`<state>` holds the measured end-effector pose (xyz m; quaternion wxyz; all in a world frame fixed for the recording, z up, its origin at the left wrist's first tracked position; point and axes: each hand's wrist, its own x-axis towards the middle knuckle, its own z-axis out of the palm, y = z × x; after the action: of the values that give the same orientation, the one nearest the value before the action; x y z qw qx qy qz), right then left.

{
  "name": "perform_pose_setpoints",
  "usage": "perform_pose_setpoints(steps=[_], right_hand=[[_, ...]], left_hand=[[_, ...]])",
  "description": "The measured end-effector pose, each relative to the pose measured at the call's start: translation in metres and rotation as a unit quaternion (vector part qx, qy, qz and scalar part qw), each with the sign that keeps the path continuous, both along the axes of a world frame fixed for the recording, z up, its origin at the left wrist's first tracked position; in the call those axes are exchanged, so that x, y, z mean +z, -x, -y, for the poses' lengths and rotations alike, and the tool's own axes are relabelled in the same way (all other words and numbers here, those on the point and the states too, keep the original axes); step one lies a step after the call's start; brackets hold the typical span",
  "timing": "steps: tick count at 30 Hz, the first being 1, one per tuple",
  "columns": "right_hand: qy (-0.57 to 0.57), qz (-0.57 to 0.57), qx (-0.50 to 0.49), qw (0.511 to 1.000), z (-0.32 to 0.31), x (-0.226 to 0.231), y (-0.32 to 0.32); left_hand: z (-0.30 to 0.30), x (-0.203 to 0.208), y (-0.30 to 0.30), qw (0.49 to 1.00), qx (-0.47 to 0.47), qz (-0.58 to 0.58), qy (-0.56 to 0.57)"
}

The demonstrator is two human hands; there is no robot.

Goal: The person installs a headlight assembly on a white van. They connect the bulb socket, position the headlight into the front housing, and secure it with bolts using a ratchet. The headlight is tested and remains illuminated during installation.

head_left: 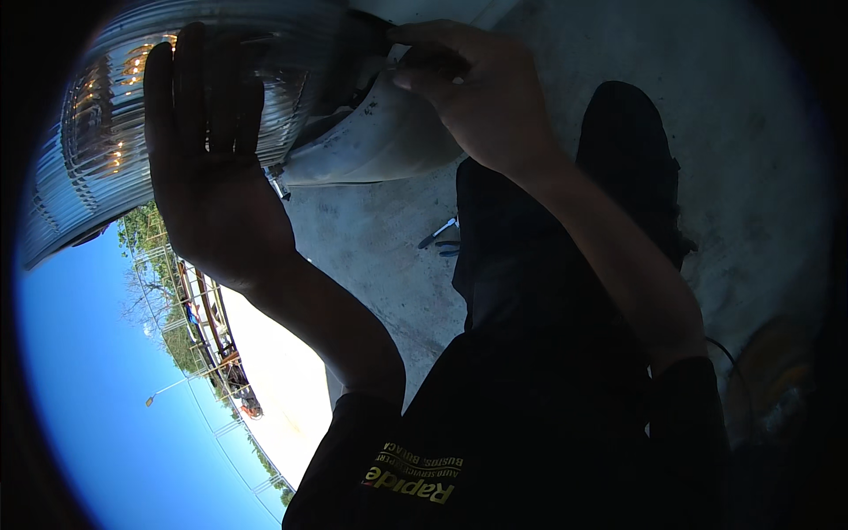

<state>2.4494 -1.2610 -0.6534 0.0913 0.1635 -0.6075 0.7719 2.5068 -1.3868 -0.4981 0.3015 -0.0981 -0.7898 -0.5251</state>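
1. Here's the big lamp (102, 119), up at the far left of the work, its clear ribbed cover catching orange glints.
2. Left hand (212, 181) now: raised in front of that cover, fingers pointing up and slightly apart, palm bare; whether it touches the ribs, I can't tell.
3. Over to the right hand (490, 102): thumb and forefinger curl toward each other beside the dark edge (360, 55) at the lamp's right end. What they pinch, if anything, is lost in the shade.
4. Just below that edge, a pale curved panel (389, 141) bulges out above the floor (353, 234).
5. On the floor, near the dark trousers (521, 265), lie a slim tool (439, 232) and, just beside it, a dark-handled one (448, 248).
6. The dark shirt (548, 406) carries yellow print.
7. Outside, far left: blue sky (97, 353), green trees (141, 228), a street light (168, 390) and glaring pale ground (274, 353).
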Motion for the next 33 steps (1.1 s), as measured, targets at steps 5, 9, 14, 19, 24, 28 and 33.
perform_pose_setpoints(steps=[5, 9, 14, 19, 24, 28, 33], right_hand=[[0.027, -0.011, -0.086, 0.996, 0.015, -0.002, 0.001], [0.049, -0.065, -0.156, 0.984, 0.026, -0.002, 0.009], [0.036, -0.097, -0.204, 0.973, 0.043, -0.001, 0.011], [0.022, -0.037, -0.166, 0.985, 0.042, 0.003, 0.011], [-0.065, -0.005, -0.177, 0.982, 0.043, 0.009, 0.01], [-0.094, -0.021, -0.177, 0.98, 0.054, 0.013, 0.007], [-0.098, -0.015, -0.183, 0.978, 0.066, 0.016, 0.006]], left_hand=[[0.002, 0.001, 0.004, 1.0, 0.01, -0.004, 0.019], [0.0, -0.002, 0.003, 0.998, 0.051, -0.001, 0.024], [0.003, 0.004, 0.005, 0.883, -0.325, 0.094, -0.326], [0.018, 0.007, -0.001, 0.953, -0.22, 0.075, -0.196], [0.032, 0.012, -0.002, 0.885, -0.351, 0.113, -0.284], [0.039, 0.015, -0.004, 0.888, -0.344, 0.119, -0.283], [0.041, 0.015, -0.006, 0.89, -0.325, 0.122, -0.295]])
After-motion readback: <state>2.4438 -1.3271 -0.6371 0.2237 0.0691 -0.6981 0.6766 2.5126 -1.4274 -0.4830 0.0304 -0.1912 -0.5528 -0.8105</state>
